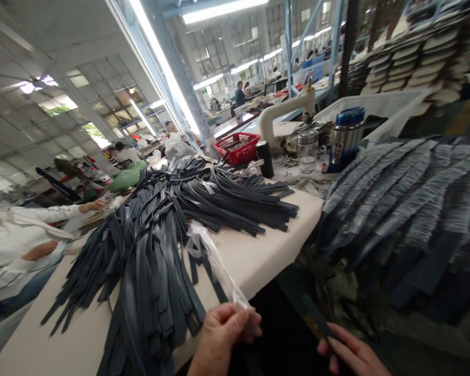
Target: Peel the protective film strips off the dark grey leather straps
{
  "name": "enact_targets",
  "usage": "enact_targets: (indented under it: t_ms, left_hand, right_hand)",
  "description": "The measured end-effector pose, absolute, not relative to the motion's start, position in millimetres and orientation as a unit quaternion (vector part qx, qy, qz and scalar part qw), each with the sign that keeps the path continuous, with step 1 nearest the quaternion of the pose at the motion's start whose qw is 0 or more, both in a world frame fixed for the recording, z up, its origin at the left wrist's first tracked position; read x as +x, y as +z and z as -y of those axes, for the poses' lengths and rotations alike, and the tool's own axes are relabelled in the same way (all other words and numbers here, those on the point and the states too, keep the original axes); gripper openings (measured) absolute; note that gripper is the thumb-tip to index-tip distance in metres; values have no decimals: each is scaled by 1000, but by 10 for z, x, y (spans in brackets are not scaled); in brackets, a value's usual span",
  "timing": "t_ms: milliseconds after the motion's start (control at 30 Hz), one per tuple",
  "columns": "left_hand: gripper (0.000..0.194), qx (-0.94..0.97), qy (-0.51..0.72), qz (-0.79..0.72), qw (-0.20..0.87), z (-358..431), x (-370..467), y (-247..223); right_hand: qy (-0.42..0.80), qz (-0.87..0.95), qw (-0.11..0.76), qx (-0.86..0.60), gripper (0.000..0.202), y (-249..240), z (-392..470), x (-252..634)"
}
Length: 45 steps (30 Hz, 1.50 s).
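**A:** Far left, a co-worker in a white top sits at the table's edge, one arm stretched out toward the far end of the strap heap. What's in the middle?

**B:** A big heap of dark straps, long flat strips fanned across the pale worktable, spilling over the near edge. A second bundle of them lies crosswise farther back.

**A:** And the hands?

**B:** Left hand low at the frame's bottom, fingers closed in a pinch on a clear plastic strip. That strip runs up from the fingers and across the table into the strap heap, crumpled where it meets the straps.

**A:** Moving right?

**B:** Right hand, just off the table's edge, well apart from the left. It touches a single dark strap that slants up from it; fingers lie along it, but whether they're closed round it I cannot tell.

**A:** Behind?

**B:** A red basket, a black cylinder, a glass jar with a metal lid, a blue-capped flask, all near the cream sewing machine.

**A:** Far right?

**B:** A mass of grey textured straps draped in overlapping rows, with stacked pale soles beyond.
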State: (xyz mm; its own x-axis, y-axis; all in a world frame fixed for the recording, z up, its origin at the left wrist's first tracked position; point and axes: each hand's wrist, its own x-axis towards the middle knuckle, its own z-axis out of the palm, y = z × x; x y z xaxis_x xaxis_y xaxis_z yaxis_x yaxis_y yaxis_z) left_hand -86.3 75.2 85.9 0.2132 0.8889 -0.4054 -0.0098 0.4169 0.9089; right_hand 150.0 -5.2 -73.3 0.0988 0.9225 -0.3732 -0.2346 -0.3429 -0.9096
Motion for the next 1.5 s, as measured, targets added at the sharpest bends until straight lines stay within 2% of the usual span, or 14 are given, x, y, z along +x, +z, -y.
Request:
enact_targets:
  t_ms: [100,167,300,467,533,867,1067,1200,1367,1500]
  left_hand:
    - [48,228,356,-541,727,-458,-555,399]
    - [42,193,356,-523,750,-391,-423,240]
    - [28,222,386,-472,761,-410,-284,225]
    - [31,141,403,-447,786,-436,-183,252]
    - [32,129,403,-441,792,-430,-165,227]
    - [34,118,398,-447,792,-397,-153,213]
    - [36,142,387,-465,784,-380,-165,178]
    - [33,210,369,-476,771,-354,-140,181]
    - [30,339,297,-471,759,-242,13,120]
    - [35,349,158,-431,817,-72,325,-165]
  right_hand:
    - [605,294,480,-563,50,-576,58,1527]
    - [613,289,480,-557,53,-481,125,1556]
    - [614,333,474,-536,51,-225,354,1592]
    - [462,534,413,-575,41,104,557,1561]
    - [455,559,408,-560,40,145,577,1535]
    - [495,572,382,-532,36,89,403,1383]
    - [610,444,394,-525,40,17,366,1315]
    - [622,424,426,-501,43,-13,282,1244]
    - [611,415,459,-493,45,-87,313,1303]
    - [620,376,454,-518,44,-348,725,1619]
